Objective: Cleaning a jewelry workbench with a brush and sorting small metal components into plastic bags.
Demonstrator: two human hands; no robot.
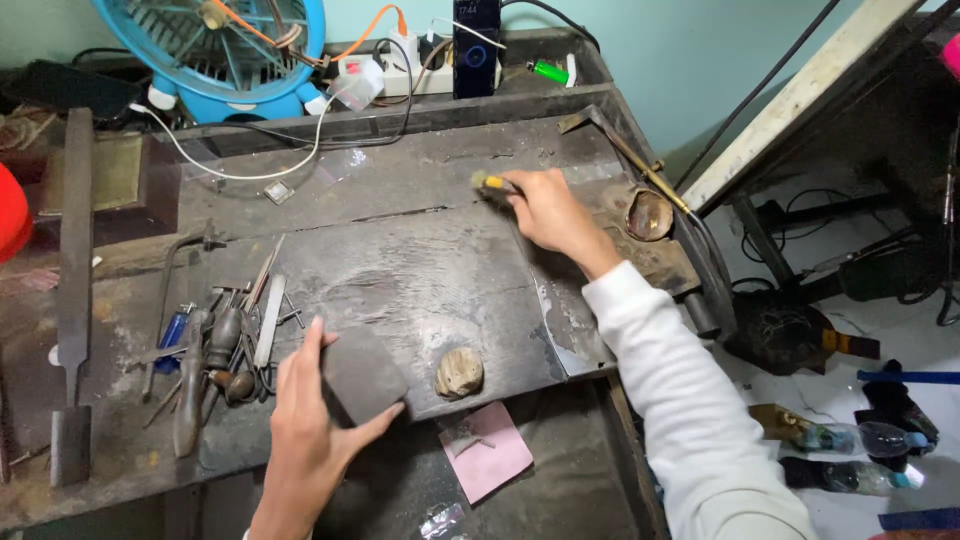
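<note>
my right hand [548, 212] is out at the far side of the workbench [420, 260], fingers closed round a small brush [490, 184] with a yellow ferrule; its bristles touch the dark, scarred top. my left hand [305, 420] is at the near edge, thumb and fingers clamped on a dark grey rectangular block [362, 374], which i hold tilted, one corner over the edge.

to do this well, as i judge it, i keep the brush low and draw it in short strokes toward me, so the dust travels along the board rather than scattering. the block stays steady and tight to the edge, just left of the rounded tan lump [459, 372] sitting near the lip. below that lump a pink sheet of paper [487, 449] lies in the lower tray, with something small on it that i cannot make out.

i watch my sleeve, since it passes near the small round dish [649, 214] at the right. to the left lies a heap of hand tools [225, 345], and well left a long flat file [72, 290]. at the far end stands a blue fan [225, 50], with white cables trailing onto the bench.
</note>
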